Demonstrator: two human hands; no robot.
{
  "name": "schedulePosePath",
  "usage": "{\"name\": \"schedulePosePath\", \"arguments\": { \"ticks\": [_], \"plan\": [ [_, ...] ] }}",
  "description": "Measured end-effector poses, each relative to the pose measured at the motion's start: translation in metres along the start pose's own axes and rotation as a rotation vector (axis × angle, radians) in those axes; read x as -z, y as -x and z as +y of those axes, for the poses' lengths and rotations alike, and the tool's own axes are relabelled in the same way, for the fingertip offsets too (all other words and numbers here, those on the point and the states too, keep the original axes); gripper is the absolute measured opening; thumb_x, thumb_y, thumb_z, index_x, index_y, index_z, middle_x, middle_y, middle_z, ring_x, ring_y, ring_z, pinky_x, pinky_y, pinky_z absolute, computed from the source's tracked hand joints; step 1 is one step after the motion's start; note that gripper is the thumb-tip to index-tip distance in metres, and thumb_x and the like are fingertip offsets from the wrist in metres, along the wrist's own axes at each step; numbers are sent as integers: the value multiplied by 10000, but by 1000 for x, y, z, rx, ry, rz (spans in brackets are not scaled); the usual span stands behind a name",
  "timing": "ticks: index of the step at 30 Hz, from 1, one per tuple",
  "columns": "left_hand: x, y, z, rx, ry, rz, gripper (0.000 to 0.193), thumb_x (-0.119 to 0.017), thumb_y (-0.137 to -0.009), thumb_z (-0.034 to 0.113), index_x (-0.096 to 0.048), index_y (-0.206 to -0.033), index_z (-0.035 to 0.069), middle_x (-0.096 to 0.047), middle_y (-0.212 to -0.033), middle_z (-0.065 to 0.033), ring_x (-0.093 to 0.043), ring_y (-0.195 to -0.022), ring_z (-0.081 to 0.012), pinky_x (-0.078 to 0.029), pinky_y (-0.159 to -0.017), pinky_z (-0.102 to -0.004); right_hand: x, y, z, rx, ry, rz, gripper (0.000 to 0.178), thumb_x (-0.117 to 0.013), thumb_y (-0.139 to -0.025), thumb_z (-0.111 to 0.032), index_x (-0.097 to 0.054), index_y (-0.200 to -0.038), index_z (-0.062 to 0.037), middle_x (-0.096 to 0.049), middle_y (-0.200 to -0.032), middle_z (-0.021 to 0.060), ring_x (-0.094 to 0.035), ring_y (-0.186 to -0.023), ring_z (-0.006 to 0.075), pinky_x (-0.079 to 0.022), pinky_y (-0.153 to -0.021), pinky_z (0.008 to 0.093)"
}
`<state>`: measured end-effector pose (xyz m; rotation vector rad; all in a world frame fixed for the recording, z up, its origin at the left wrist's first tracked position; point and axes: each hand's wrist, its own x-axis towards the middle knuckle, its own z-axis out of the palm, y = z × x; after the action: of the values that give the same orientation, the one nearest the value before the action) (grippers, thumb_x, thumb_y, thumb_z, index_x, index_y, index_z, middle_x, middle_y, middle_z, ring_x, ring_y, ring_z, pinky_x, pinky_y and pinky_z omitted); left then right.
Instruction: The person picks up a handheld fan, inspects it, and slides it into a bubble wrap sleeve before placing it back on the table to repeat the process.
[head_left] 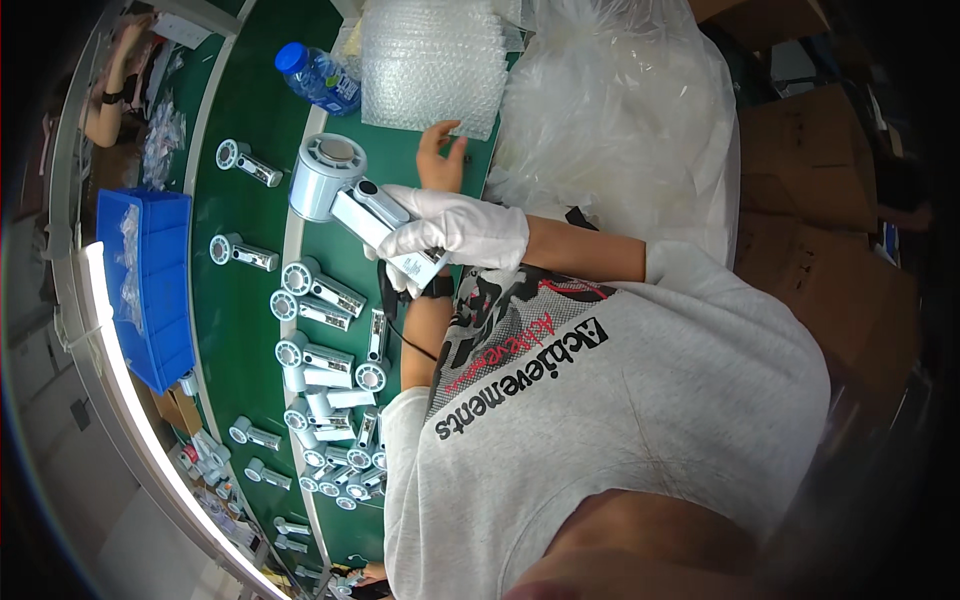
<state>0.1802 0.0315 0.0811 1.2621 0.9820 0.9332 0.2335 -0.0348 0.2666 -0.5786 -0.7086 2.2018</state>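
Note:
A pale blue and white handheld fan [315,190] is raised over the green bench, its round head at the left. My right hand [450,225], in a white glove, is closed around the fan's handle. My left forearm [420,325] passes beneath, with a black band around it. In line with it, beyond the glove, my bare left hand [440,160] shows loosely curled fingers, thumb apart. It holds nothing visible, close to a stack of bubble wrap [430,65]. My right hand hides the stretch between that hand and the forearm. Several similar fans [325,360] lie below on the bench.
A blue-capped bottle [322,82] lies beside the bubble wrap. Clear plastic sheeting [620,110] is heaped at the top, with cardboard boxes [820,150] to the right. Spaced fans [245,252] lie along the green strip [225,330], past a pale rail. Further left are a blue crate [160,300] and another person's arm [105,115].

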Motion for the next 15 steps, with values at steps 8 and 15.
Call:
{"name": "schedulePosePath", "arguments": {
  "ticks": [8,15],
  "plan": [
    [-44,0,16,-125,-1307,76,516,-631,-682,368,-475,-1034,25,-468,-1090,-147,-465,-929,-277,-356,-845,-345,0,12,-28,108,-308,-145,437,-545,-815,-151,-342,-1182,-31,-514,-946,131,-583,-737,225,-509,-629,345],
    [10,-10,-11,-160,-1489,45,302,-580,-720,292,-491,-869,44,-509,-918,-121,-473,-854,-289,-379,-804,-375,12,12,-36,100,-347,-61,441,-524,-829,-247,-357,-1179,-36,-540,-907,109,-586,-756,229,-498,-637,349]
  ]
}}
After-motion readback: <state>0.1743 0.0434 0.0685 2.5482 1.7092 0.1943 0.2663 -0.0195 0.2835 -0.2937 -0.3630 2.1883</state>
